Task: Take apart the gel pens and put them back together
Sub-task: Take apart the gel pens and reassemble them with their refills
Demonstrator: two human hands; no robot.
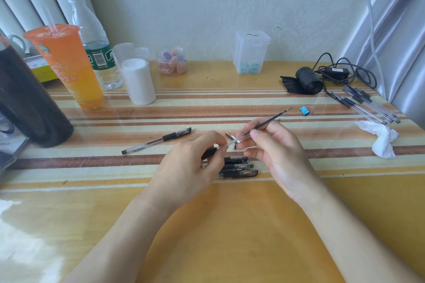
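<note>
Refill point(269, 122) pinched in right hand point(282, 158) fingers; left hand point(186, 172) fingers grip black barrel point(209, 153).

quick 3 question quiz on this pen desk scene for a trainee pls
1. True or false: the right hand pinches a thin ink refill whose tip points away from the person.
2. What colour is the binder clip lying on the table just past the refill's tip? A) red B) blue C) green
3. Fill in: the left hand grips a pen barrel, and the whole gel pen lying alone on the table is to that hand's ___.

Key: 1 true; 2 B; 3 left
</note>
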